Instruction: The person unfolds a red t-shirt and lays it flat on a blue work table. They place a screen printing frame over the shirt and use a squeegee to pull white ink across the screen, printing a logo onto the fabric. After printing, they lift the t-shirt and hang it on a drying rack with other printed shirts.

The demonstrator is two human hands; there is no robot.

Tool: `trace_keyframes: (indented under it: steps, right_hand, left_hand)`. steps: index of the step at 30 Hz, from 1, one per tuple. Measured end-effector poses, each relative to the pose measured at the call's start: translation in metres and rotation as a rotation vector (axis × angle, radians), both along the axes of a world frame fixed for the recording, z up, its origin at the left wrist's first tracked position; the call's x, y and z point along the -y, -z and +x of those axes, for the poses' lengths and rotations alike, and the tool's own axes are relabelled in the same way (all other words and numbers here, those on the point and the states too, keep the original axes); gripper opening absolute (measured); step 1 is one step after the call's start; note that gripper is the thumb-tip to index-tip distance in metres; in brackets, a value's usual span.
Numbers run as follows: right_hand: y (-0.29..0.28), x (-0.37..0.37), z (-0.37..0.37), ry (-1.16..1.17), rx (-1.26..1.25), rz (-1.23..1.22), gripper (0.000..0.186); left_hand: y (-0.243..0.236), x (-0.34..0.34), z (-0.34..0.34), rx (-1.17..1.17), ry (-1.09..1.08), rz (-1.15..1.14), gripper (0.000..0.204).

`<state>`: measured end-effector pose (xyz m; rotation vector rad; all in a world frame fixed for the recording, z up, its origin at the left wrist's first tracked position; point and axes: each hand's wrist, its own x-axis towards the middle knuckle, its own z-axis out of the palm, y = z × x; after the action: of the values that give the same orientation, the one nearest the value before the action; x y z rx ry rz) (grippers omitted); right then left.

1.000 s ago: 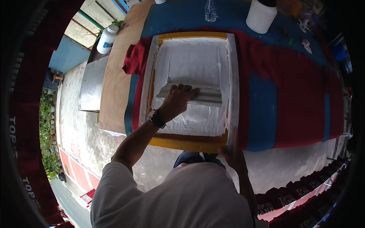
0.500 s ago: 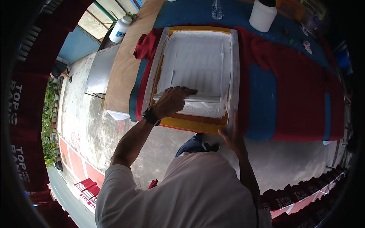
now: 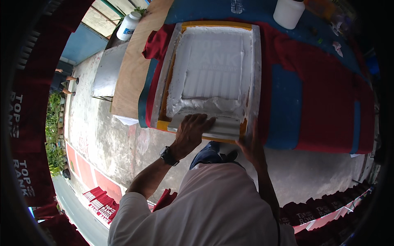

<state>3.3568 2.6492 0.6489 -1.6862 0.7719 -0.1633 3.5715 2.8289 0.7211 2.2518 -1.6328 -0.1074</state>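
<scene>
Across the table [image 3: 131, 82]: red cloth [image 3: 328, 106], partly under the frame.
Frame [image 3: 255, 82]: my right hand [image 3: 251, 148] is at its near-right corner; a knock there could shift it.
White paste [image 3: 213, 105]: ridged before the bar; too hard a shove might slop it over.
Bar [image 3: 223, 129]: at the frame's near end, beneath my left hand [image 3: 189, 133].
Fingers: left curled over the bar; right blurred, grip unclear.

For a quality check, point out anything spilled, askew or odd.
Nothing looks damaged. Slightly untidy: white paste lies ragged along the inner edges of the frame, and a crumpled pale scrap lies loose on the blue surface.
</scene>
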Motion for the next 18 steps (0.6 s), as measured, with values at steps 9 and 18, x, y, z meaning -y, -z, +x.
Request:
trace_keyframes:
  steps: [9,18]
  right_hand:
    - [-0.016,0.009,0.016,0.033,-0.099,0.022,0.106]
    - [-0.038,0.025,0.034,0.004,-0.395,0.079,0.109]
  left_hand:
    - [0.029,0.077,0.088,0.103,-0.062,0.016,0.06]
    - [0.043,0.245,0.278,0.188,0.031,-0.128,0.046]
